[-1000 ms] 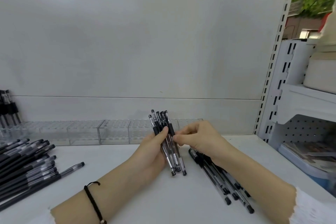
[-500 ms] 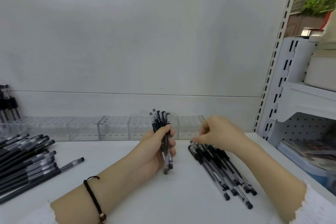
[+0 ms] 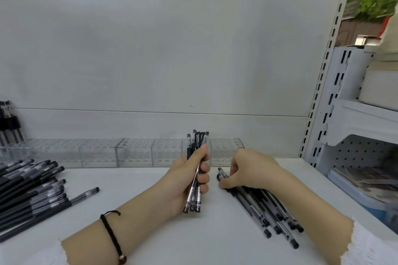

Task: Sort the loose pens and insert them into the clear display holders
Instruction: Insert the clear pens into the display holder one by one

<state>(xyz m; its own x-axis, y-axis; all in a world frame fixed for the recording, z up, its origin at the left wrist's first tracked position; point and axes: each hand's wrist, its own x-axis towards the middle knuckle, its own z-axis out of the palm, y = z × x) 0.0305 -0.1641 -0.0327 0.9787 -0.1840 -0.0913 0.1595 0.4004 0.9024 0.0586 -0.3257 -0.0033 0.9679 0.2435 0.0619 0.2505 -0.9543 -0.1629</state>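
Head view: left hand (image 3: 185, 180) grips pens (image 3: 192, 197), clear holders (image 3: 133, 153) just behind.

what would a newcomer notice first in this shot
The left hand grips a bundle of pens upright at the middle of the table, in front of a row of clear holders. Just right of it, the right hand pinches at loose pens lying on the table, and a big pile of pens lies at the far left.

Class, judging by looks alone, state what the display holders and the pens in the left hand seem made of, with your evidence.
Display holders: probably clear glossy acrylic; walls see-through, hole grid visible inside. Pens in the left hand: seemingly plastic; barrels see-through, grips black.
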